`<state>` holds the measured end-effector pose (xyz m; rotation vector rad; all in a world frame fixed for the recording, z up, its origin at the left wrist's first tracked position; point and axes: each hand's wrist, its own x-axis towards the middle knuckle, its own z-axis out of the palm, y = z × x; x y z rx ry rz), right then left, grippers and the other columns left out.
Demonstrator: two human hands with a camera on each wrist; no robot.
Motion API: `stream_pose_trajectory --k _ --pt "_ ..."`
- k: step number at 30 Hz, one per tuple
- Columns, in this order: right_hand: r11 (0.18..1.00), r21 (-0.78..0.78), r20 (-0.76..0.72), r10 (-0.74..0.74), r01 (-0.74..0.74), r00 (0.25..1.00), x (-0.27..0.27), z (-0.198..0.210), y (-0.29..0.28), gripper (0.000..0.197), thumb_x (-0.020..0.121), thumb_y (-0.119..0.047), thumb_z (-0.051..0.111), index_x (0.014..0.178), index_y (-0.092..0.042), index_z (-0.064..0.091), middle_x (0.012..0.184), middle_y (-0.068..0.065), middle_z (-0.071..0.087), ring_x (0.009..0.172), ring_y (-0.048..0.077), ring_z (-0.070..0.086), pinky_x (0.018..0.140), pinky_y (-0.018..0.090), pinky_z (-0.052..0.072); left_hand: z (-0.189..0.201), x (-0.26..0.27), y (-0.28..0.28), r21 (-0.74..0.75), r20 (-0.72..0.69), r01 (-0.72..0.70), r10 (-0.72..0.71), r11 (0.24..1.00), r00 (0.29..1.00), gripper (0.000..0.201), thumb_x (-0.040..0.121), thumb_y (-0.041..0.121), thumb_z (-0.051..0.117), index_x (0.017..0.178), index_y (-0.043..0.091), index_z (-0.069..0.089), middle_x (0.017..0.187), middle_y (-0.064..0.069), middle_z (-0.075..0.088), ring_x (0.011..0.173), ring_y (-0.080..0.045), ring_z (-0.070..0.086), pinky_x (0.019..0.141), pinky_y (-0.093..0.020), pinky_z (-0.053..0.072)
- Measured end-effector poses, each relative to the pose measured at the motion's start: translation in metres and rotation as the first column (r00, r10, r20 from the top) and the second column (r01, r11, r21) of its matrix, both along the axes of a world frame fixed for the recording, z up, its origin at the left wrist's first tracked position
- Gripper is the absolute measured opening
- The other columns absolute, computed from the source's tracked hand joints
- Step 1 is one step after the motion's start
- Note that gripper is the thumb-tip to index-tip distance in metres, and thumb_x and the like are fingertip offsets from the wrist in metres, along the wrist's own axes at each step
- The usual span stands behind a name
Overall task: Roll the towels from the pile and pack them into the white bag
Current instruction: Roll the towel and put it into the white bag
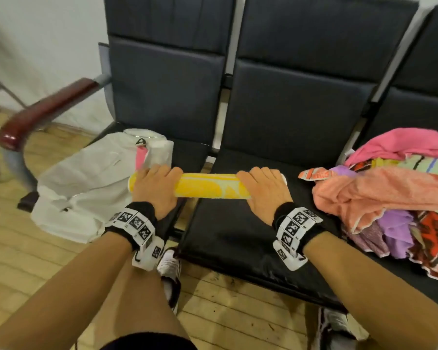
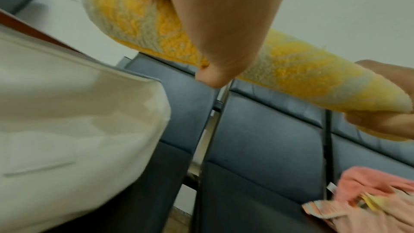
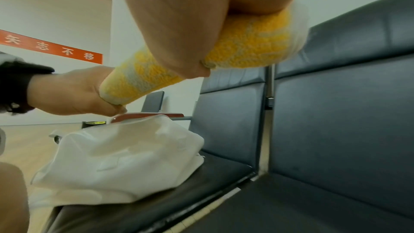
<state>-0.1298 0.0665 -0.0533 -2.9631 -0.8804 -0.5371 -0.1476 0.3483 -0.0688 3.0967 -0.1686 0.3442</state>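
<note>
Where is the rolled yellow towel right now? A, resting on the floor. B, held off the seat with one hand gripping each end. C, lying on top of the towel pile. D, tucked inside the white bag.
B: the rolled yellow towel is gripped near its ends by the left hand and the right hand, and the wrist views show it clear of the seat, beside the white bag, not in it.

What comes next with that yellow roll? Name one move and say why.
Probably carry the yellow roll left and feed one end into the white bag. It already looks fully rolled; the left hand and right hand grip its ends above the seat. The bag lies just beside the left hand.
</note>
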Motion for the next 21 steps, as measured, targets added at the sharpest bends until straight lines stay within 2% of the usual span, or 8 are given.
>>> stream_pose_trajectory --k 3,5,8,10,12,15,18,21 --pt "0.999 -0.014 0.020 0.044 -0.043 0.999 0.019 0.018 0.045 0.056 0.068 -0.020 0.076 0.120 -0.022 0.055 0.094 0.000 0.056 0.079 0.023 0.052 0.074 0.039 0.040 0.007 0.006 0.037 -0.051 -0.011 -0.094 0.094 0.994 0.996 0.035 0.080 0.027 0.065 0.114 0.026 0.056 0.104 0.000 0.061 0.101 -0.028 0.056 0.092 -0.045 0.035" --pt "0.996 -0.023 0.015 0.084 -0.084 0.996 0.030 0.030 0.074 0.056 0.068 -0.025 0.073 0.121 -0.023 0.053 0.096 -0.001 0.056 0.081 0.023 0.052 0.076 0.039 0.039 0.010 0.011 0.061 -0.077 -0.015 -0.147 0.146 0.986 0.989 0.044 0.080 0.029 0.066 0.123 0.026 0.053 0.109 -0.001 0.060 0.104 -0.029 0.055 0.096 -0.046 0.034" --pt "0.990 -0.025 0.004 0.139 -0.139 0.990 0.046 0.048 0.115 0.056 0.075 -0.053 0.058 0.122 -0.024 0.051 0.098 -0.003 0.054 0.086 0.022 0.051 0.080 0.040 0.037 0.014 0.019 0.093 -0.148 -0.014 -0.212 0.212 0.966 0.977 0.061 0.078 0.053 0.066 0.130 0.030 0.046 0.114 0.001 0.056 0.108 -0.028 0.052 0.096 -0.048 0.033" --pt "0.987 -0.023 0.026 0.158 -0.157 0.987 0.056 0.060 0.140 0.056 0.081 -0.061 0.043 0.122 -0.024 0.053 0.096 -0.003 0.053 0.083 0.021 0.048 0.080 0.040 0.036 0.015 0.026 0.112 -0.196 0.000 -0.242 0.246 0.950 0.969 0.071 0.074 0.069 0.059 0.132 0.031 0.044 0.115 0.001 0.053 0.108 -0.027 0.051 0.095 -0.048 0.033" --pt "0.984 -0.046 0.046 0.174 -0.172 0.984 0.068 0.070 0.165 0.049 0.088 -0.051 0.034 0.123 -0.023 0.053 0.094 -0.002 0.052 0.080 0.021 0.045 0.079 0.040 0.034 0.011 0.032 0.129 -0.239 0.007 -0.265 0.275 0.934 0.962 0.071 0.074 0.074 0.051 0.132 0.032 0.042 0.114 0.000 0.051 0.106 -0.028 0.049 0.092 -0.048 0.034" --pt "0.977 -0.106 0.099 0.196 -0.186 0.976 0.087 0.077 0.201 0.040 0.090 -0.038 0.037 0.122 -0.023 0.054 0.095 0.000 0.053 0.080 0.022 0.045 0.081 0.041 0.034 0.001 0.041 0.151 -0.278 -0.042 -0.305 0.306 0.911 0.951 0.065 0.077 0.071 0.049 0.129 0.033 0.041 0.111 0.000 0.050 0.106 -0.029 0.050 0.091 -0.047 0.033" --pt "0.954 -0.209 0.131 0.244 -0.214 0.961 0.104 0.069 0.235 0.033 0.087 -0.030 0.045 0.117 -0.024 0.056 0.098 0.000 0.053 0.090 0.026 0.050 0.095 0.048 0.029 -0.010 0.044 0.170 -0.258 -0.221 -0.349 0.297 0.901 0.929 0.056 0.080 0.069 0.049 0.123 0.033 0.043 0.111 0.001 0.053 0.108 -0.027 0.053 0.096 -0.049 0.030" --pt "0.918 -0.284 0.067 0.308 -0.278 0.949 0.113 0.052 0.266 0.042 0.083 -0.021 0.035 0.119 -0.027 0.055 0.106 -0.001 0.054 0.106 0.026 0.050 0.107 0.053 0.014 -0.026 0.032 0.186 -0.228 -0.451 -0.394 0.262 0.890 0.853 0.059 0.079 0.080 0.039 0.117 0.035 0.047 0.108 0.004 0.062 0.109 -0.024 0.056 0.103 -0.051 0.024"
